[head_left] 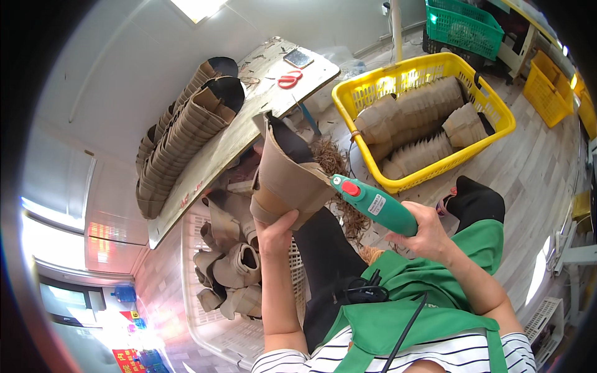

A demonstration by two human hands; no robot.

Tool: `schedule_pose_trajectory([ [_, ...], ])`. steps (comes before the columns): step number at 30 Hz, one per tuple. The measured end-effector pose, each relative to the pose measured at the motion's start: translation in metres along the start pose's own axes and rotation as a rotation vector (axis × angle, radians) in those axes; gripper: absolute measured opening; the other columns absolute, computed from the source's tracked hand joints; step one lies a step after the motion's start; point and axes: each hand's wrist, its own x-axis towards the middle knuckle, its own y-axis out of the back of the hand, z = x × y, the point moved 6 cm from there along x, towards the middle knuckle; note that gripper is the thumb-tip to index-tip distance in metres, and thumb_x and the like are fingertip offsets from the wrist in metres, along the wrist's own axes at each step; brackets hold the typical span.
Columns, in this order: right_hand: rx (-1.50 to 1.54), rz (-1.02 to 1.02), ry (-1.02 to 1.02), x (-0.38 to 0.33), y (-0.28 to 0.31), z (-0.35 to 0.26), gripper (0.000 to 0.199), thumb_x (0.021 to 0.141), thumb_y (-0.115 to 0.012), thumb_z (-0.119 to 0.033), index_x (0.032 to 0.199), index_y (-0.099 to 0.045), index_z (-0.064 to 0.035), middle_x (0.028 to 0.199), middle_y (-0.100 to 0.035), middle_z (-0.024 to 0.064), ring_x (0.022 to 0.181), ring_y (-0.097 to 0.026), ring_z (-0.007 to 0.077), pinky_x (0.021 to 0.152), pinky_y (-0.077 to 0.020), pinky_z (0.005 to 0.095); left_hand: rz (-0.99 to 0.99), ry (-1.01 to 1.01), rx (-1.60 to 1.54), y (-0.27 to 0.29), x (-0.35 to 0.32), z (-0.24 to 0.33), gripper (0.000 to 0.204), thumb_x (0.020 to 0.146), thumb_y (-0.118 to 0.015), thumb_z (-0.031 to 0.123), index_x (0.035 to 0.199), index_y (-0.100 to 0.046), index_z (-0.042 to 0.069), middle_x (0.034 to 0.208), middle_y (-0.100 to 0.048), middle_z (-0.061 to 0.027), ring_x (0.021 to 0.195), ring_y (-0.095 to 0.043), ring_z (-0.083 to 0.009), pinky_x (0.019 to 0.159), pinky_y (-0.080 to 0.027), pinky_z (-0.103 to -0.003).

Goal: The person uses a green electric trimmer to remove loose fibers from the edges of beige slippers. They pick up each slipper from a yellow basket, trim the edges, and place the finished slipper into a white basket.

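In my left hand [277, 229] is a tan boot shaft [287, 185] with a dark lining, its fingers wrapped round the lower end while the shaft stands tilted up. My right hand [428, 229] is closed round the body of a green handheld power tool [378, 206] with a red switch. The tool's narrow tip meets or lies very close to the shaft's right edge; whether it touches I cannot tell. Below the shaft hangs a heap of brown trimmed strips [333, 155].
Stacked tan shafts [180, 143], red scissors [290, 79] and a dark phone-like slab [298, 58] rest on the worktable [211, 161]. A yellow basket [398, 185] on the right holds nested shafts. On the left, a white basket [208, 332] holds loose ones. Green crates [466, 28] stand farther back.
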Motion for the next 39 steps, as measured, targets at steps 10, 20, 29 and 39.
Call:
schedule_pose_trajectory([
  [10, -0.017, 0.054, -0.002, 0.004, 0.003, -0.015, 0.035, 0.069, -0.083, -0.018, 0.092, -0.062, -0.0015, 0.082, -0.062, 0.0122, 0.075, -0.06, 0.0316, 0.068, -0.0474, 0.0384, -0.046, -0.214, 0.668, -0.012, -0.017, -0.006, 0.031, 0.08, -0.068, -0.008, 0.11, -0.064, -0.002, 0.107, -0.068, -0.008, 0.095, -0.065, -0.0167, 0.082, -0.051, -0.03],
  [20, 0.142, 0.029, -0.19, 0.007, 0.003, -0.013, 0.037, 0.074, -0.082, -0.018, 0.101, -0.064, 0.0005, 0.087, -0.066, 0.0133, 0.077, -0.063, 0.0253, 0.072, -0.0495, 0.0348, -0.304, -0.524, 1.326, -0.018, -0.037, -0.026, 0.042, 0.066, -0.059, -0.006, 0.105, -0.068, 0.006, 0.113, -0.062, -0.0188, 0.108, -0.053, -0.0442, 0.096, -0.041, -0.052],
  [29, 0.249, 0.093, -0.176, 0.028, 0.003, -0.021, 0.027, 0.076, -0.081, -0.009, 0.092, -0.06, -0.001, 0.079, -0.059, 0.0009, 0.071, -0.054, 0.009, 0.066, -0.0466, 0.0267, -0.347, -0.564, 1.577, -0.026, -0.046, -0.024, 0.047, 0.065, -0.057, -0.006, 0.108, -0.069, 0.008, 0.12, -0.06, -0.0189, 0.116, -0.051, -0.0446, 0.099, -0.039, -0.053],
  [39, 0.252, 0.238, -0.276, 0.02, 0.038, 0.031, 0.028, 0.078, -0.081, -0.014, 0.098, -0.065, -0.003, 0.08, -0.061, -0.0032, 0.074, -0.054, 0.0072, 0.068, -0.046, 0.0236, 0.545, -0.669, 1.857, 0.146, -0.066, 0.062, 0.025, 0.071, -0.058, -0.004, 0.094, -0.064, -0.009, 0.095, -0.064, -0.0264, 0.093, -0.059, -0.0452, 0.086, -0.045, -0.05],
])
